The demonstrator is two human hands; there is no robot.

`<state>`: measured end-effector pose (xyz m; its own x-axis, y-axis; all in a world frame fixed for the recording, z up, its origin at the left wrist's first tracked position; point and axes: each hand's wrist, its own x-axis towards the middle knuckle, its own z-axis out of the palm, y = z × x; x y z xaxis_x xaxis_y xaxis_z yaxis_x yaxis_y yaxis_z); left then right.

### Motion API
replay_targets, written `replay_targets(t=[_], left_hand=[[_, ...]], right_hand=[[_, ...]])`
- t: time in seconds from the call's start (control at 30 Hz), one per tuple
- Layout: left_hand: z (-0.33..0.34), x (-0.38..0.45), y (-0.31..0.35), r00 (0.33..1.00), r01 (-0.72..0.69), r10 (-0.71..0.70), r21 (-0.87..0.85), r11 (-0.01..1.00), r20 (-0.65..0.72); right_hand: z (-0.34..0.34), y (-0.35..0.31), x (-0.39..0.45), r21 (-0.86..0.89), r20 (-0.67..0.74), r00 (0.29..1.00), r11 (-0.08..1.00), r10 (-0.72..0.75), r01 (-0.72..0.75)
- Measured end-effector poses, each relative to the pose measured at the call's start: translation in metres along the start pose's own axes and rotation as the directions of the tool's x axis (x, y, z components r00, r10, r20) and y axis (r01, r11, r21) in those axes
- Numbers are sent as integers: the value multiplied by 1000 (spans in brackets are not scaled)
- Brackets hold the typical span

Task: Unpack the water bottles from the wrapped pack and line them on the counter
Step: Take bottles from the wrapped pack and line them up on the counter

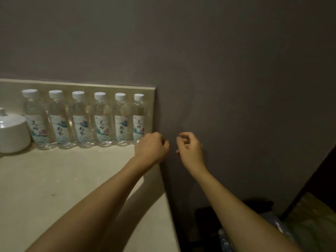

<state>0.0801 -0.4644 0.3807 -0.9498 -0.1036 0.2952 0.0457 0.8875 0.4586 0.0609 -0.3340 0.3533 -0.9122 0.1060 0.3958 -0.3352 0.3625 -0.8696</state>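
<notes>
Head view: six bottles (85,119) stood upright in a row along the back of the counter (72,179), against the low backsplash (91,87), white caps up, labels facing out, neighbours touching or nearly so. The rightmost bottle (139,118) stood at the counter's right end, next to the wall (236,70). A white jar (13,132) sat just left of the row. Left hand (151,148) hovered at the counter's right edge, just in front of the rightmost bottle, fingers curled in, nothing visible in its grip; whether it touched that bottle could not be told. Right hand (190,147) hung in the air off the counter, in front of the wall, fingers loosely curled and holding nothing. Low at the right, beside the counter, a bluish wrapped pack (278,226) showed partly behind the right forearm; dim and blurred, so the count of bottles left in it could not be read. Judgement: the step in hand was the placing of the sixth bottle, seemingly just finished, with both hands free. The row filled the back edge up to the wall. Next move would call for reaching down to the pack, pulling another bottle free of the wrap, and starting a second row in front, if any remained.
</notes>
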Motion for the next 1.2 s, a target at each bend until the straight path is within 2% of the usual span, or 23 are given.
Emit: replay_targets(t=[0.23,0.37,0.57,0.8,0.97,1.07,1.2], left_hand=[[41,-20,109,1000,-20,20,-11,1000,-19],[89,-33,178,997,-46,48,-24,999,66],[167,-58,242,967,-68,65,4,998,248],[264,-82,263,858,-77,47,38,996,511],[325,-83,268,802,-59,21,45,997,597],[362,-76,268,756,-39,14,24,999,655],[411,-68,261,682,18,-7,-7,1000,731]], right_hand=[[-116,54,-4,58,-127,992,998,-14,21],[-194,89,-4,37,-179,984,999,7,0],[-277,151,-30,53,-211,965,987,159,-151],[-337,239,-61,36,-259,897,932,357,-361],[-365,320,-87,-50,-281,789,812,547,-581],[-370,355,-84,-85,-259,740,748,621,-658],[-363,380,-70,-122,-160,694,683,702,-720]])
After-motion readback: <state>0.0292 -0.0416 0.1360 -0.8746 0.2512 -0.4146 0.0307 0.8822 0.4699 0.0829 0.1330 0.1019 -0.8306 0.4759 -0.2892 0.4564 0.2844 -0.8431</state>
